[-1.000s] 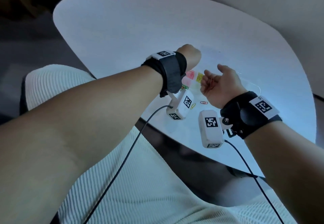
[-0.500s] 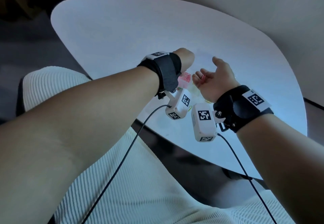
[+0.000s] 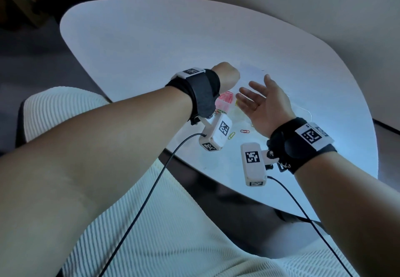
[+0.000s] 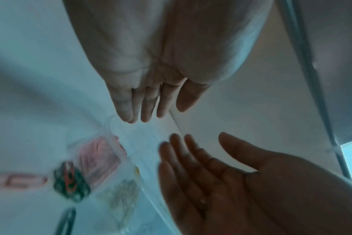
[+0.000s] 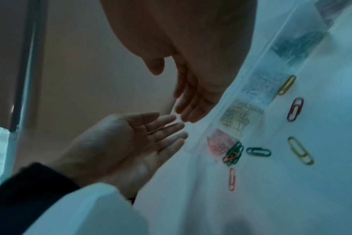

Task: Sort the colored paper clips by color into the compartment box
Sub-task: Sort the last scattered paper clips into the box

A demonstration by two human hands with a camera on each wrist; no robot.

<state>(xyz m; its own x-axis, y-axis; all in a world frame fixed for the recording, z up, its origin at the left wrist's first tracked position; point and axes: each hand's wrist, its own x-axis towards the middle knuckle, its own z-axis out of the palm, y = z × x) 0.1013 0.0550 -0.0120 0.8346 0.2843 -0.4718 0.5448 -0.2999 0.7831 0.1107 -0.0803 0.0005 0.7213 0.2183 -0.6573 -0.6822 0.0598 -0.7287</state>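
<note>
Paper clips (image 5: 295, 109) beside both empty, flat-fingered hands look light, thin, slippery on the desk (image 3: 151, 44); pinch one by its long sides.

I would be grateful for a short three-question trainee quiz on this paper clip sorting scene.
1. True or false: the right hand grips a paper clip.
2. Which colour fills the end cell of the clear plastic compartment box nearest the tangled green and orange clip cluster: A pink, B blue, C black?
3. Fill in: the loose green wire paper clip lies on the white ____.

Key: 1 false, both it and the left hand are open; 2 A; 3 table.
</note>
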